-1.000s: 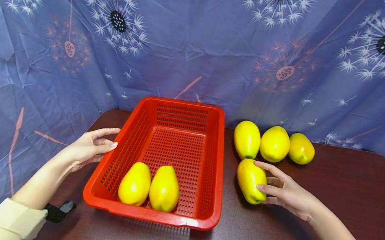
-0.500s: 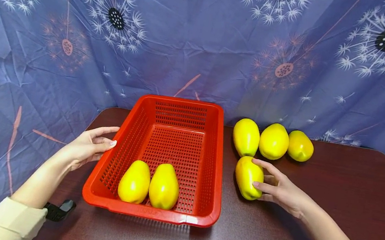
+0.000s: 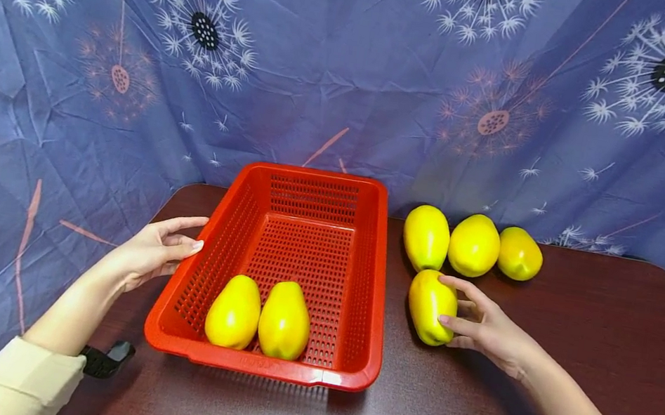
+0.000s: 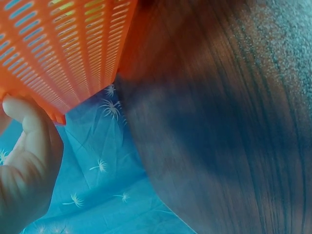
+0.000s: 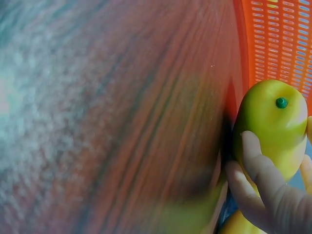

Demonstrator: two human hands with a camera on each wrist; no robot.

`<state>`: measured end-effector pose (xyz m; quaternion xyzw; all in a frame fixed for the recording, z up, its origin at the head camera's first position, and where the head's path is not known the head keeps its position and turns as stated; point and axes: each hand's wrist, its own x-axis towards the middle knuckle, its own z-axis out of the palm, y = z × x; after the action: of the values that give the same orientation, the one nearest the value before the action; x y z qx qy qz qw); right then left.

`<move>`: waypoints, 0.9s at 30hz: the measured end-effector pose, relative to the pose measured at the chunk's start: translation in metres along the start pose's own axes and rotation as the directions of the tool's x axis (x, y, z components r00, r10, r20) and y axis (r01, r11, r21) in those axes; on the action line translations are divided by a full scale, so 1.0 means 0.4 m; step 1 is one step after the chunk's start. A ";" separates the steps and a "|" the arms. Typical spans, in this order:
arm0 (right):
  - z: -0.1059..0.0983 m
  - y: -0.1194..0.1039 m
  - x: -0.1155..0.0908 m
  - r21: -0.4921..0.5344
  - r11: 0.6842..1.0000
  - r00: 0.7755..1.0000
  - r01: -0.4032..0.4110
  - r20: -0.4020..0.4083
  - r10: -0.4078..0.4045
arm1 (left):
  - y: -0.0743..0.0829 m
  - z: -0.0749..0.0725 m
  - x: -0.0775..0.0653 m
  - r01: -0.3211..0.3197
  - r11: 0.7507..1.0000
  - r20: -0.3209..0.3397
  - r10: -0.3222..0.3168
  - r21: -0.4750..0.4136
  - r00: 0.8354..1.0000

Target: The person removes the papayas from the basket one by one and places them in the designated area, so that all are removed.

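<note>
Right grip (image 3: 494,337): one fruit (image 3: 429,305) of six

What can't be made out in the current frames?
Head view: underside of the yellow fruit in the right hand, hidden by its own body.
Left wrist view: left hand, cut off by the left edge; the two fruit inside the red basket, mostly hidden by its slotted wall.
Right wrist view: lower fruit, cut off by the bottom edge.

Fruit (image 3: 430,306) — yellow, glossy, oblong, small green nub at one end; on its side, just beside the basket's right wall. Basket (image 3: 259,365) — red, rectangular, slotted; upright, two yellow fruits (image 3: 284,321) side by side at its near end.
</note>
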<state>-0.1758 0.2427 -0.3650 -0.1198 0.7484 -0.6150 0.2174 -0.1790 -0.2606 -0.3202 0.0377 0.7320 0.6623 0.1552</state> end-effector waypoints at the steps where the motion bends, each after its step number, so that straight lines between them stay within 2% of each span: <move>1: -0.001 0.000 0.000 0.003 1.000 1.000 0.000 -0.001 0.000 | 0.001 0.000 0.001 0.001 1.000 0.001 -0.001 0.001 1.000; 17: -0.013 -0.020 -0.005 -0.013 0.999 0.998 -0.047 -0.051 0.046 | 0.000 -0.001 0.000 0.018 1.000 -0.005 -0.018 0.003 1.000; 23: -0.033 -0.055 -0.010 -0.033 0.999 0.998 -0.030 -0.060 0.028 | 0.001 -0.002 0.000 0.007 1.000 -0.005 -0.007 0.004 1.000; 27: -0.040 -0.104 -0.007 -0.071 0.997 0.997 -0.018 -0.073 0.013 | 0.000 -0.002 0.001 0.006 1.000 -0.003 -0.006 0.009 1.000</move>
<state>-0.1846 0.2491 -0.3215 -0.0994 0.7781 -0.5902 0.1905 -0.1797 -0.2613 -0.3203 0.0353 0.7355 0.6585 0.1557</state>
